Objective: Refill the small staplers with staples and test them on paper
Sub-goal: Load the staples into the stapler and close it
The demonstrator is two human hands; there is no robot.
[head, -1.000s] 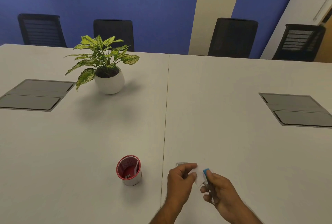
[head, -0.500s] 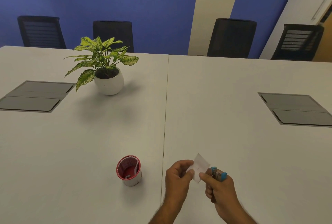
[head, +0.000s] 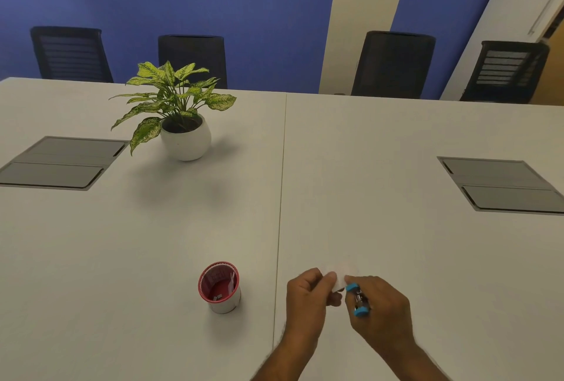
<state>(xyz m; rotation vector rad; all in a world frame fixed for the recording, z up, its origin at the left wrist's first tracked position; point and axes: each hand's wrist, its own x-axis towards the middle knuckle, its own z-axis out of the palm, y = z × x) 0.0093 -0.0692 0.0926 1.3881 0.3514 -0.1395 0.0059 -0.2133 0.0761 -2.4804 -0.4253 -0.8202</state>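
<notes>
Near the table's front edge, my right hand (head: 381,310) grips a small blue stapler (head: 358,299), its metal jaws facing left. My left hand (head: 308,298) pinches a small white slip of paper (head: 340,278) by its left edge. The paper's lower corner sits at the stapler's upper blue tip; whether it lies between the jaws I cannot tell. A red-rimmed white cup (head: 219,287) stands to the left of my hands with small items inside.
The white table (head: 396,197) has a seam down its middle and two grey cable hatches (head: 58,163) (head: 503,185). A potted plant (head: 180,115) stands at the back left. Black chairs (head: 393,63) line the far edge.
My right hand has turned the stapler so its jaws face the paper. The paper has dropped lower and flatter, close to the stapler tip. My left hand still pinches it.
</notes>
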